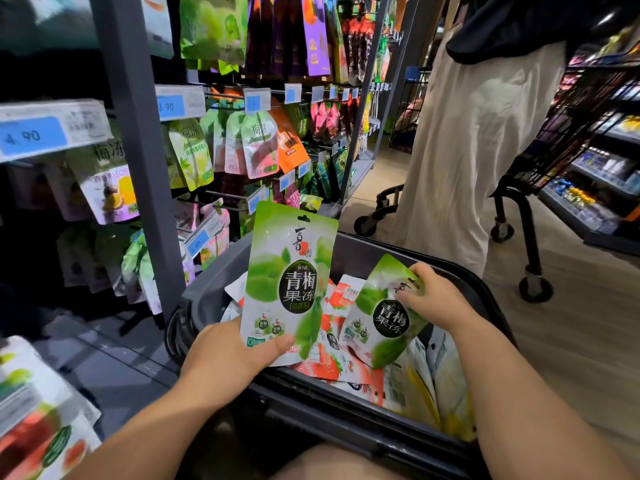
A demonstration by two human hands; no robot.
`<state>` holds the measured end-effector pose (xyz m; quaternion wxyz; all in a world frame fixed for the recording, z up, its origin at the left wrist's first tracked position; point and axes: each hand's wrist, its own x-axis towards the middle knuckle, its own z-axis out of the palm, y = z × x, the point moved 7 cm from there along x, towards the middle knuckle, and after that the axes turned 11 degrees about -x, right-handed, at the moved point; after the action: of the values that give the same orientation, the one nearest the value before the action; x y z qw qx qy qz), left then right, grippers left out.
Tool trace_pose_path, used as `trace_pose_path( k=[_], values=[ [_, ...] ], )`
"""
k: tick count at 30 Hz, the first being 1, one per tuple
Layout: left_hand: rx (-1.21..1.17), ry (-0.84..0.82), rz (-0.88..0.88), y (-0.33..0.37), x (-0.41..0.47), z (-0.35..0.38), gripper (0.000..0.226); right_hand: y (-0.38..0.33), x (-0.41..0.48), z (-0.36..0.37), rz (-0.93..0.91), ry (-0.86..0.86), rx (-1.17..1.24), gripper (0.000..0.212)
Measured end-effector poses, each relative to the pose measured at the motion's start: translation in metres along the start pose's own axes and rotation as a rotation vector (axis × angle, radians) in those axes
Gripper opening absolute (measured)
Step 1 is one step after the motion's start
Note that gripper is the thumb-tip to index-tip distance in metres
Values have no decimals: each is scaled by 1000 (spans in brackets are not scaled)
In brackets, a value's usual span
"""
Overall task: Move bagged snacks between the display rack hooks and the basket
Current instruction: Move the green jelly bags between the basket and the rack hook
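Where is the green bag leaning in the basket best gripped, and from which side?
At its flat top edge, from above on the right. The leaning green bag rests in the basket with that edge raised and free, its lower part bedded among other packs. The right hand pinches it there; the left hand holds the upright green bag.
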<state>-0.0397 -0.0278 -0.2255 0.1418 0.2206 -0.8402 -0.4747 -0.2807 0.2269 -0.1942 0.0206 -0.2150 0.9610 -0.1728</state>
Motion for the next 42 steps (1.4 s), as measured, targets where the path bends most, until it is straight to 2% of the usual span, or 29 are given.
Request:
trace_pose_path(
  k=[4,7,10,12,14,16,18,22,27,29,31,35,38,40,42],
  values=[
    [6,7,11,2,-1,0,54,13,0,10,54,-116,63,40],
    [15,8,9,2,0,-1,61,17,2,3,77,-16,128,45],
    [39,-1,3,2,0,0,71,21,3,-2,162,122,375,51],
    [41,3,-1,3,0,0,64,21,2,8,228,143,618,55],
    [35,10,-6,5,-2,0,59,15,2,25,231,120,810,51],
    [42,9,-16,7,-2,0,53,10,3,43,251,101,913,34],
    [22,1,-29,7,-4,1,53,5,3,57,301,48,931,25],
    [-18,-16,-36,8,-7,0,60,-13,-3,76,266,-171,861,25],
    [-58,-24,-38,10,-8,-1,32,-9,-6,81,218,-359,821,43],
    [-63,-17,-39,11,-9,-3,20,-1,-1,84,249,-319,812,47],
    [-73,-18,-38,11,-10,-3,17,6,3,81,286,-222,827,48],
    [-274,22,-28,18,-12,-8,11,7,6,63,282,-21,961,30],
    [-409,104,19,32,-10,-24,10,-14,3,43,202,49,1127,20],
    [-399,135,31,44,-8,-39,8,-34,-1,28,151,64,1203,14],
    [-362,149,28,55,-7,-56,11,-62,-7,14,81,66,1264,18]
  ],
)
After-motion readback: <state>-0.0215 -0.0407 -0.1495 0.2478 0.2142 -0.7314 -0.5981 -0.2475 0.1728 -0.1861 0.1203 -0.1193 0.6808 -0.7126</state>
